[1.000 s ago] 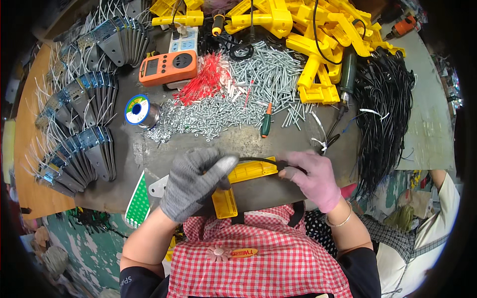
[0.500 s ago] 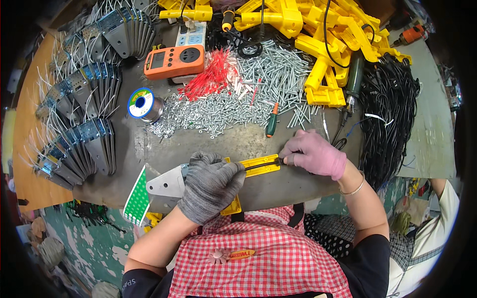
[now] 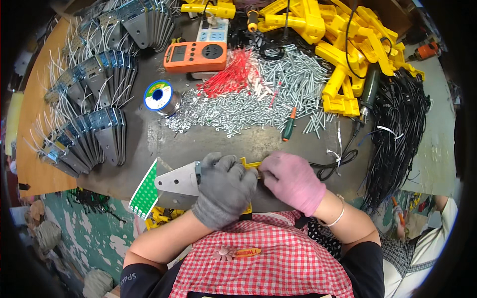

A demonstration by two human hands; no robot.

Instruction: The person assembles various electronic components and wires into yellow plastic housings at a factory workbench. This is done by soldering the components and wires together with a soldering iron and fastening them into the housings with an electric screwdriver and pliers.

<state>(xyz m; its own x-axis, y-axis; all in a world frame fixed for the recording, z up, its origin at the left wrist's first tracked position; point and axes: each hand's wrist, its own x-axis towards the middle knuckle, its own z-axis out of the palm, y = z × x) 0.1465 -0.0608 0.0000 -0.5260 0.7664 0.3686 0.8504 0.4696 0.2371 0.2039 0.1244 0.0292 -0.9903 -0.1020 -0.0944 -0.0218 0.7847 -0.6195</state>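
Observation:
My left hand [image 3: 223, 191], in a grey glove, is closed around a yellow plastic housing [image 3: 252, 163] near the table's front edge. From the left of that grip sticks out a flat grey metal plate [image 3: 178, 180] with holes. My right hand [image 3: 293, 180], in a pink glove, is closed at the housing's right end, its fingertips close to my left thumb. A black cord [image 3: 325, 166] runs from under the right hand and loops on the table. The fingers hide the cord's end and most of the housing.
Screws [image 3: 293, 74], nuts and red wire pieces [image 3: 226, 77] lie heaped ahead. Around them are a solder spool [image 3: 160, 97], an orange meter [image 3: 194, 56], a green screwdriver [image 3: 289, 125], a soldering iron [image 3: 368, 94], yellow housings [image 3: 343, 54], black cords [image 3: 397, 144] and metal plates [image 3: 107, 134].
My right hand has moved left along the yellow housing, up to my left hand, covering the stretch where the black cord showed. The table's contents have shifted rightward in view.

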